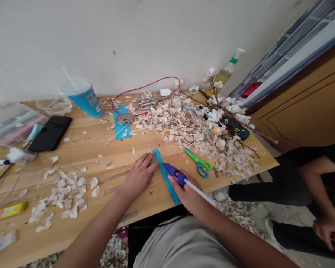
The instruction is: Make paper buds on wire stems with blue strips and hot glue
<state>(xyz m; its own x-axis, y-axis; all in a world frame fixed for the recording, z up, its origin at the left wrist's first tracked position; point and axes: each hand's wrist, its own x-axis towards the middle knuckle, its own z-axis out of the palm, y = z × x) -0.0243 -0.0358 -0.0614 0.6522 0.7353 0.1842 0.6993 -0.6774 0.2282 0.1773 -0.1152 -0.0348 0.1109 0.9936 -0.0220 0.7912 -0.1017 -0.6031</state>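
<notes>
My right hand [186,191] is wrapped around a purple glue gun [171,171], with a white glue stick [199,191] jutting out of its back end. The gun's nozzle points at a narrow blue strip [170,184] lying on the table; whether the tip touches it I cannot tell. My left hand [141,172] rests on the tabletop with fingers stretched out, its fingertips at the strip's upper left edge. Green and blue scissors [200,163] lie just right of the glue gun.
A heap of pale petal-like scraps [181,123] covers the back right, beside branches with white flowers [216,115]. A blue cup [83,98], a phone [50,133] and a yellow box [7,212] are at left. Another person's hand [330,227] shows at right.
</notes>
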